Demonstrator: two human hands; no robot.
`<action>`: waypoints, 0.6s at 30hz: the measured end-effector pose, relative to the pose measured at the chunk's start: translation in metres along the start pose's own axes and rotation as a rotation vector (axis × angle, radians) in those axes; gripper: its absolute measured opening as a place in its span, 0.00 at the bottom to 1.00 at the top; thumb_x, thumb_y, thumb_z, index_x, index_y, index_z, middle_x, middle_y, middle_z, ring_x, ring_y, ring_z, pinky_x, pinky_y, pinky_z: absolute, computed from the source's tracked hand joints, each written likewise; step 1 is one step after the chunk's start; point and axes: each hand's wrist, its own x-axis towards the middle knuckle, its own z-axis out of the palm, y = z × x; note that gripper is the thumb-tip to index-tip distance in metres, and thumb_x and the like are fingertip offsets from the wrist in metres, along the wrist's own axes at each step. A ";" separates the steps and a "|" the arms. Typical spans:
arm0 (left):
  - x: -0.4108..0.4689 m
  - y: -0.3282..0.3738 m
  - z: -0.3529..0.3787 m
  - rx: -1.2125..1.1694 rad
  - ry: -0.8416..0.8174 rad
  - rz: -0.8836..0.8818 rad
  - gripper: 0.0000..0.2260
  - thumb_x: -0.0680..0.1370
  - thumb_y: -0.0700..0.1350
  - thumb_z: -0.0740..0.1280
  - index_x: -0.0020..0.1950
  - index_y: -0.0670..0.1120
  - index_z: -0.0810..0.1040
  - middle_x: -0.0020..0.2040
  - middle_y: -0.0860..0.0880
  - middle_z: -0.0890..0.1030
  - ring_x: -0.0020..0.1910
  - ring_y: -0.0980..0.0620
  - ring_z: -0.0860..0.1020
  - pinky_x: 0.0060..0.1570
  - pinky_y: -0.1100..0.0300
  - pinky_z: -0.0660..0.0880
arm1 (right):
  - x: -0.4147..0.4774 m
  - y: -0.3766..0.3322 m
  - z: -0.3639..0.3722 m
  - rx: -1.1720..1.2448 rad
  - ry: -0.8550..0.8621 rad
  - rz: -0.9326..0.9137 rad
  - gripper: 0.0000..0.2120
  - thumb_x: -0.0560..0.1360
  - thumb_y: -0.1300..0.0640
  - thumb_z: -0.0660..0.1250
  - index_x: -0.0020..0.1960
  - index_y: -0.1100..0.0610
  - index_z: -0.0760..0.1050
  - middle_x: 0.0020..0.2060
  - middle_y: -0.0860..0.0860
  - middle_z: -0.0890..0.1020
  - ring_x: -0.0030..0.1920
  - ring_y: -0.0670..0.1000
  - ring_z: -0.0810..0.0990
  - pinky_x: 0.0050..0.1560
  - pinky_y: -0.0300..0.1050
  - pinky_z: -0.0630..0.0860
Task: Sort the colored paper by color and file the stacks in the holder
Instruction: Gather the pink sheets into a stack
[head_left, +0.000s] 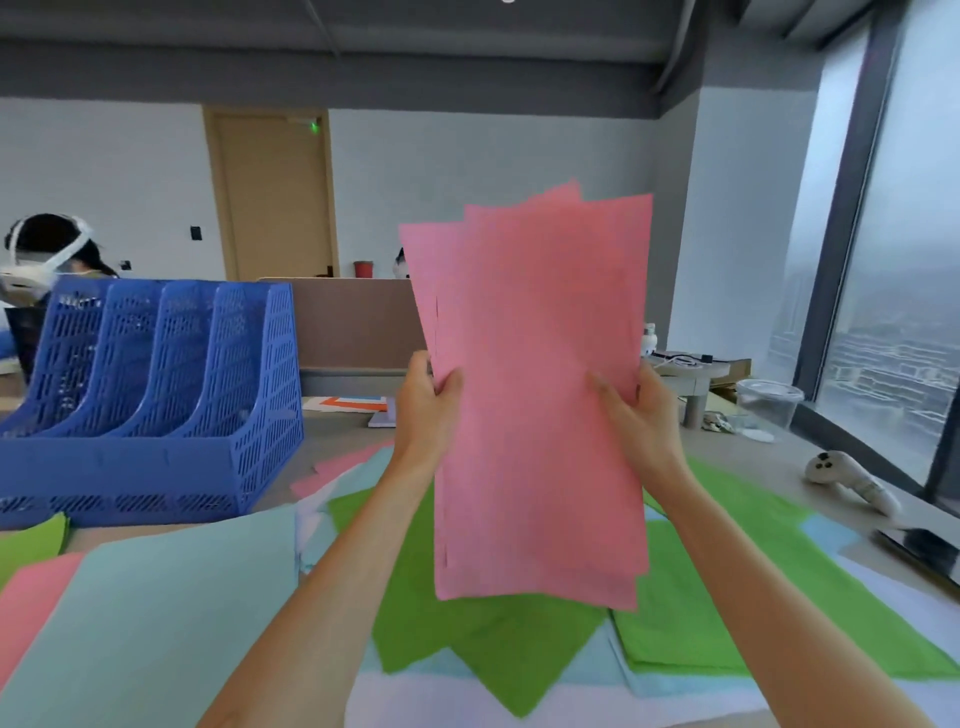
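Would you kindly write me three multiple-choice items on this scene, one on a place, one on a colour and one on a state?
1. Where is the blue holder relative to the pink stack?
A) to its left B) to its right C) underneath it
2. What colour are the sheets lying below the pink stack?
A) green B) black C) yellow
3. How is the pink stack placed?
A) lying flat B) filed in the holder C) upright in both hands
Answers: 1 A, the holder stands at the left of the view; 2 A, green sheets spread beneath it; 3 C, the left hand and right hand grip its side edges.
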 end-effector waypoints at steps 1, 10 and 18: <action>-0.001 0.007 0.000 0.015 0.031 0.044 0.09 0.79 0.43 0.64 0.46 0.40 0.66 0.35 0.48 0.68 0.31 0.53 0.64 0.30 0.64 0.64 | 0.002 -0.007 0.002 0.003 0.012 -0.031 0.06 0.76 0.53 0.69 0.51 0.52 0.77 0.41 0.44 0.84 0.40 0.43 0.82 0.42 0.46 0.78; -0.023 0.017 -0.007 -0.011 -0.024 0.129 0.05 0.81 0.41 0.58 0.56 0.47 0.64 0.42 0.56 0.74 0.37 0.61 0.72 0.37 0.72 0.67 | -0.024 0.000 0.006 0.003 0.064 -0.024 0.07 0.76 0.51 0.68 0.52 0.53 0.76 0.45 0.50 0.83 0.44 0.46 0.81 0.46 0.42 0.78; -0.023 0.023 -0.011 -0.014 -0.071 0.130 0.08 0.81 0.44 0.58 0.60 0.50 0.65 0.48 0.57 0.77 0.44 0.60 0.76 0.42 0.63 0.72 | -0.033 0.002 0.003 0.018 0.109 0.035 0.07 0.76 0.54 0.69 0.52 0.53 0.74 0.42 0.44 0.79 0.40 0.39 0.76 0.40 0.35 0.71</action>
